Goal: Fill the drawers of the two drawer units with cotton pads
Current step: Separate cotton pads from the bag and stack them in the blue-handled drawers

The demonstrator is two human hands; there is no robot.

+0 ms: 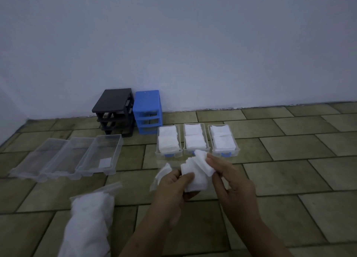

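Cotton pads: a small stack of white cotton pads [195, 173] is being held above the tiled floor [289, 169], in front of the filled drawers.
Left hand [173, 185]: gripping the stack's near end, thumb on top.
Right hand [229, 179]: pinching the stack's far end.
Filled drawers [197, 139]: three clear ones with blue handles, sitting side by side, packed with pads.
Empty drawers [67, 156]: three clear ones lying to the left; the nearest is holding one pad.
Drawer units: black frame [114, 110] and blue frame [147, 111] standing against the wall.
Bag [90, 218]: clear, lying near left, holding more pads.
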